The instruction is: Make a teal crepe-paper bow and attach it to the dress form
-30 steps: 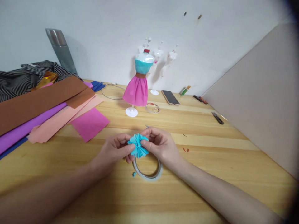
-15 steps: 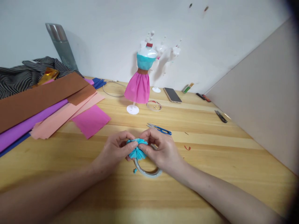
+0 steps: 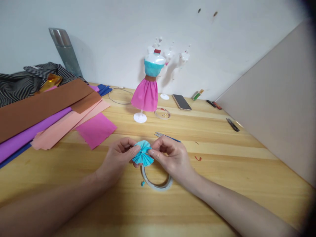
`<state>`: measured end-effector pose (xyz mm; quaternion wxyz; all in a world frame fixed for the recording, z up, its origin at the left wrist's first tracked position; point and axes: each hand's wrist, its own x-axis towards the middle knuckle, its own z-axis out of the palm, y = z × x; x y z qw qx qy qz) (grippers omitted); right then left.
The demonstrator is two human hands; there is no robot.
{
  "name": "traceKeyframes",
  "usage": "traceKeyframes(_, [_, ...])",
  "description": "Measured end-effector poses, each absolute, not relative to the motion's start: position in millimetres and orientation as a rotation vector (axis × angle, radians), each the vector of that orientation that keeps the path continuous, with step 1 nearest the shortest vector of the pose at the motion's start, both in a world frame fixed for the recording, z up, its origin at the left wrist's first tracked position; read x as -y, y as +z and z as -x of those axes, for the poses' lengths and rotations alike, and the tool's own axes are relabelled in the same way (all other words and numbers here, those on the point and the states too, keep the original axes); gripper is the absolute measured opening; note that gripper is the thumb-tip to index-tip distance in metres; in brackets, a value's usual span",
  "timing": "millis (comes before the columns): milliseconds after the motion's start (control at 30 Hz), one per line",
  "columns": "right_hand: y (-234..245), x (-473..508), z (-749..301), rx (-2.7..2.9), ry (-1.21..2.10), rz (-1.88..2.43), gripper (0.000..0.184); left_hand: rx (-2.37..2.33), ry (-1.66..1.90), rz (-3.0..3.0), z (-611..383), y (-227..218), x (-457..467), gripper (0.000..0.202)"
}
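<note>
Fingers of my left hand [image 3: 118, 158] pinch the left side of the pleated blue rosette [image 3: 145, 160], and from my remote seat I see those of my right hand [image 3: 174, 159] closed on its right edge. It sits between both thumbs, overlapping the grey ring [image 3: 160, 188] on the worktop [image 3: 148, 214] in my view.

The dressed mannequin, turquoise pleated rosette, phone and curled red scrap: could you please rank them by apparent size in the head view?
Largest first:
Dressed mannequin
Turquoise pleated rosette, partly covered
Phone
Curled red scrap
</note>
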<state>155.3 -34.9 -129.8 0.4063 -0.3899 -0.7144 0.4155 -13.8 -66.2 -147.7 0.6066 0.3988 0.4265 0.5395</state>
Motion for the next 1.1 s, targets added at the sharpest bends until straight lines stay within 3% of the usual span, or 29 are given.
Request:
traceKeyframes(267, [-129.2,35.9,-154.5,1.783,1.125,1.011,0.025,-0.990,1.277,-0.908,15.2,-152.2,66.4,0.029])
traceKeyframes(500, [-123.2,38.6,-153.5,1.825,1.112,0.979,0.015,-1.009,1.297,-0.896,14.5,-151.4,66.4,0.028])
traceKeyframes(667, [-127.8,35.2,-154.9,1.754,1.121,0.947,0.012,-0.926,1.189,-0.858,14.1,-147.9,65.0,0.047])
traceKeyframes(867, [-130.9,35.0,-154.8,1.808,1.201,0.910,0.006,-0.907,1.026,-0.958,15.9,-146.5,63.7,0.028])
traceKeyframes(1100, [-130.7,35.9,-154.1,1.788,1.184,0.937,0.008,-0.907,1.127,-0.903,16.4,-152.6,63.3,0.028])
